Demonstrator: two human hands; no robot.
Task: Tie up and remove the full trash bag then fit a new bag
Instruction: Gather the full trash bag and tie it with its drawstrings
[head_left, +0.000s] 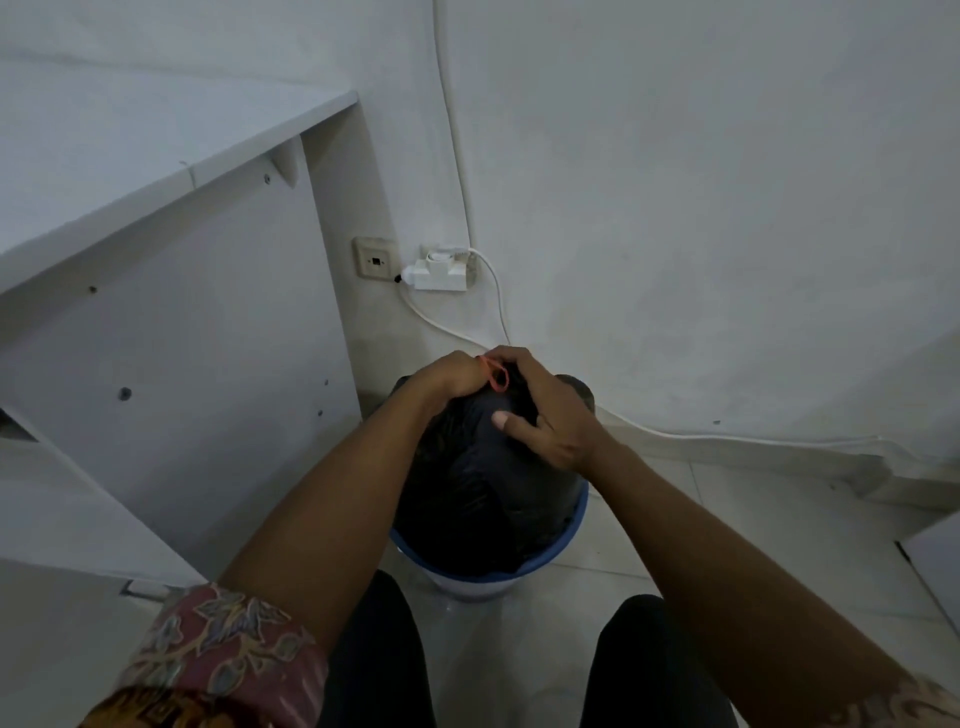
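Head view: we are mid-tie, left hand (448, 376) fingers clenching the neck of the black plastic trash bag (478, 467) seated in the blue-rimmed white bin (570, 530), right hand (548, 415) fingers pinching an orange rubber band (494, 375) we should wind round next.

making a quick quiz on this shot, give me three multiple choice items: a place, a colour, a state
1. Where is the black trash bag? A on a shelf; B in the bin; C on the floor.
2. The bin's rim colour? A red; B green; C blue.
3. The left hand and right hand are: A curled on the bag's top; B hanging idle; C flat on the floor.
Answers: B, the bag fills the bin; C, its rim shows blue; A, both grip the gathered top.
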